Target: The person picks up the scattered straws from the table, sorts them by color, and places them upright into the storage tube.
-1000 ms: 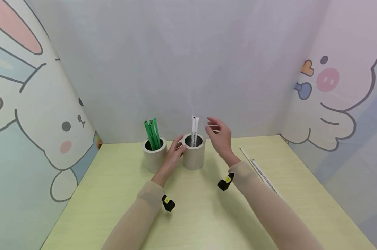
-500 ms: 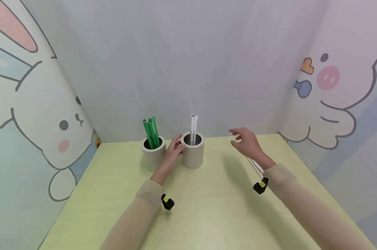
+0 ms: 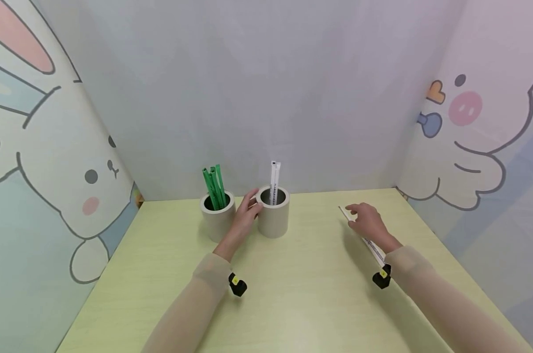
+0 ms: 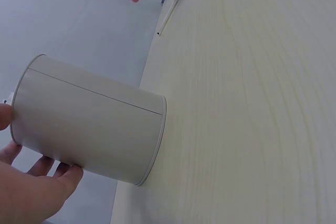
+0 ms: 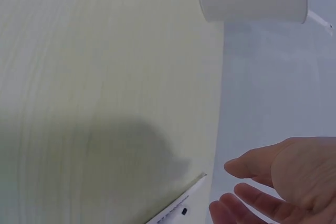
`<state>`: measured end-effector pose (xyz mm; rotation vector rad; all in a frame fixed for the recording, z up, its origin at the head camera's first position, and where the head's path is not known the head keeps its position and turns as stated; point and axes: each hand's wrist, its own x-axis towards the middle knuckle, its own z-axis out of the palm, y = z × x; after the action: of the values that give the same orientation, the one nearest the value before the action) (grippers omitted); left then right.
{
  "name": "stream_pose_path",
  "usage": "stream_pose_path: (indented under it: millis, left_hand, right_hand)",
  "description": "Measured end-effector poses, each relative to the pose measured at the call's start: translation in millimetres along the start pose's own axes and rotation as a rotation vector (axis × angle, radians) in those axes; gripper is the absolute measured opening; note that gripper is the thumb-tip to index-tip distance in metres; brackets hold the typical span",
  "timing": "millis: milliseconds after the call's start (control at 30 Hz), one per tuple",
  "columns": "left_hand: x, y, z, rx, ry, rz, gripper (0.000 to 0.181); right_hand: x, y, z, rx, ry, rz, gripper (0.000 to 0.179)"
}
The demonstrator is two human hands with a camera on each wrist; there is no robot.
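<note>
Two light grey cylindrical cups stand side by side toward the back of the table. The left cup (image 3: 217, 223) holds several green sticks (image 3: 214, 189); the right cup (image 3: 273, 220) has white printed sticks (image 3: 274, 181) that look like wrapped straws. My left hand (image 3: 241, 223) holds the right cup's left side near the rim, thumb and fingers curved against its wall. Over at the right, my right hand (image 3: 368, 223) is above more thin white printed sticks (image 3: 374, 251) lying slantwise on the table. Its fingers are apart and bent a little, with nothing between them; the forearm hides part of the sticks.
The pale yellow table (image 3: 301, 299) ends against a grey backdrop (image 3: 266, 98). Side panels carry a rabbit drawing (image 3: 67, 171) at the left and a pale cartoon figure (image 3: 465, 142) at the right.
My right hand has moved from beside the right cup, rightward and then down toward the loose white sticks. My left hand stays on the right cup.
</note>
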<state>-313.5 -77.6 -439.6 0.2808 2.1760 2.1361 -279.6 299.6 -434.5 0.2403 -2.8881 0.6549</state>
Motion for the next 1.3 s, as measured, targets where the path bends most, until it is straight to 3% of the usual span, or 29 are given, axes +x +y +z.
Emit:
stream_pose_path:
  millis: [200, 467, 1300]
  left_hand:
    - [-1.9, 2.5, 1.4, 0.005, 0.005, -0.009, 0.059]
    - [-2.8, 3.7, 1.2, -0.004, -0.005, 0.0, 0.059]
    - [-4.4, 2.4, 1.1, -0.011, 0.005, 0.005, 0.058]
  right_hand:
    - [-5.6, 15.7, 13.8, -0.012, -0.034, 0.052, 0.046]
    - [-9.4, 20.2, 20.2, -0.015, -0.076, 0.118, 0.049]
    - [-7.6, 23.1, 19.7, -0.038, -0.11, 0.177, 0.036]
